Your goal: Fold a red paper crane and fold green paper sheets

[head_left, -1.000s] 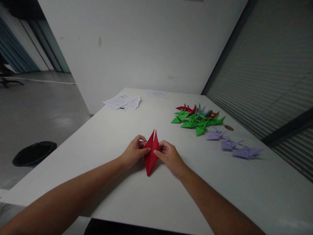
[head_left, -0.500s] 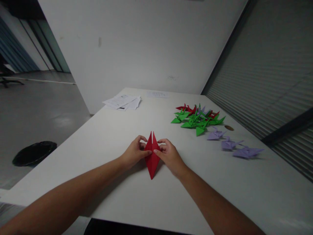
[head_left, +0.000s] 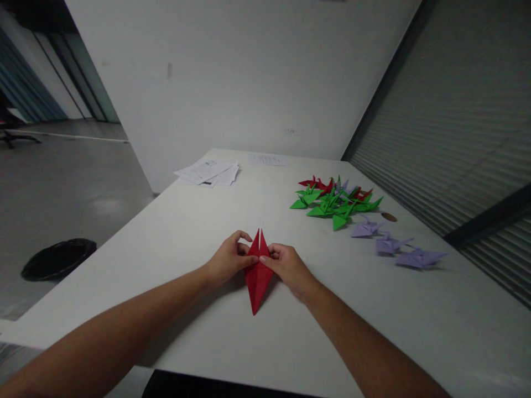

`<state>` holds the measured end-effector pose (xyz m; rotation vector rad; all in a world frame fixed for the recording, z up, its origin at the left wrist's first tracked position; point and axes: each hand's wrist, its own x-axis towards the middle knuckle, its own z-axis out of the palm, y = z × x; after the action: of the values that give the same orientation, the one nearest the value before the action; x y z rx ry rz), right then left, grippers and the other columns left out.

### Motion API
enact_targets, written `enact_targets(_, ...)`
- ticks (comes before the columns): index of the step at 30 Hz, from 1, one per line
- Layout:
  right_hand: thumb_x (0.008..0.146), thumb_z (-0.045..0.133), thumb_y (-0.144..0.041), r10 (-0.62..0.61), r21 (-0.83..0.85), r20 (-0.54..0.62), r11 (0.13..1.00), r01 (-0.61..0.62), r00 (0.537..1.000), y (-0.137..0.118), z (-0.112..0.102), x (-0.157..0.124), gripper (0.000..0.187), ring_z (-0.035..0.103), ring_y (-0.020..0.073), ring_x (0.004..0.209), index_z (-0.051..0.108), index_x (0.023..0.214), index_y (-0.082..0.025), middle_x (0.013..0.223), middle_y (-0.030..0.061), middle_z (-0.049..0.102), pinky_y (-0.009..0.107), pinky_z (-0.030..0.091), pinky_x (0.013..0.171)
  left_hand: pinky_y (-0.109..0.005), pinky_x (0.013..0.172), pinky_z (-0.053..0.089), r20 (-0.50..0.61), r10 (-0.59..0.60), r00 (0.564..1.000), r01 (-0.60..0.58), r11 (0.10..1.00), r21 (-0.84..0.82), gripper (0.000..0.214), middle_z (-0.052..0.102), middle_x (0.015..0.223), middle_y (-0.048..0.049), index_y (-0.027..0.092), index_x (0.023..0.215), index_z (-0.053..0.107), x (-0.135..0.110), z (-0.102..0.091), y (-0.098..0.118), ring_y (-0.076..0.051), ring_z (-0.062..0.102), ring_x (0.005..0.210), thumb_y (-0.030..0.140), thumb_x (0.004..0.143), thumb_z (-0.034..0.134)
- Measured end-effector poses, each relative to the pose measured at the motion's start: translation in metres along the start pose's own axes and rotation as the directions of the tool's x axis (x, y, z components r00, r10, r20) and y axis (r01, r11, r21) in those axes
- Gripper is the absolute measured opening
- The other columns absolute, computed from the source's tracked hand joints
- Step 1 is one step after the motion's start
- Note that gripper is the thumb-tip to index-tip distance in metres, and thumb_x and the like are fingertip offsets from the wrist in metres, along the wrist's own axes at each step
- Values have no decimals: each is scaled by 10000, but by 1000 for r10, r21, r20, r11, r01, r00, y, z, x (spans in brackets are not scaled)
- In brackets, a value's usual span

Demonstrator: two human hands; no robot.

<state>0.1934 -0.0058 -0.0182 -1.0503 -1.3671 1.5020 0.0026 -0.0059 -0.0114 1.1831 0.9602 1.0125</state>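
Observation:
A red folded paper piece (head_left: 258, 279), long and pointed with two thin tips at its far end, lies on the white table (head_left: 207, 232) in front of me. My left hand (head_left: 227, 261) pinches its left side with thumb and fingers. My right hand (head_left: 287, 265) pinches its right side the same way. Both thumbs meet near the middle of the paper.
A heap of green and red paper cranes (head_left: 334, 200) lies at the right back. Three purple cranes (head_left: 388, 241) stand in a row nearer the right edge, by a small brown disc (head_left: 389, 216). White sheets (head_left: 208, 172) lie at the far left. A black bin (head_left: 58, 257) sits on the floor.
The red paper has slid a little toward me and turned upright from its slight tilt. Both hands have closed in on its middle.

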Motion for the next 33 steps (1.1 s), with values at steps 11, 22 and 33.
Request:
enact_targets(11, 728, 807, -329, -21, -137, -77, 991, 11, 997, 6, -6, 5, 202, 681, 185, 656, 706, 826, -185, 765, 36, 751, 299, 518, 616, -241, 596, 470, -10, 106, 994, -103, 983, 155, 478, 681, 803, 25, 231, 1027, 503, 3, -4, -11, -138, 632, 664, 205, 690, 841)
enact_targets(22, 757, 747, -213, -87, -509, -219, 860, -38, 972, 8, -11, 4, 285, 624, 179, 555, 591, 993, -246, 625, -52, 658, 261, 409, 519, -371, 816, 535, 378, 388, 841, -541, 597, 592, 185, 720, 991, -116, 236, 876, 799, 0, -10, -1, -247, 671, 913, 124, 871, 652)
enact_targets(33, 785, 845, -157, -327, -901, 73, 384, 203, 942, 4, -27, 1, 320, 620, 210, 891, 691, 1061, -208, 971, 44, 650, 339, 507, 831, -374, 891, 555, 679, 351, 645, -763, 332, 554, 239, 758, 1063, -126, 172, 920, 802, 0, -11, -10, -246, 687, 988, 44, 895, 601)
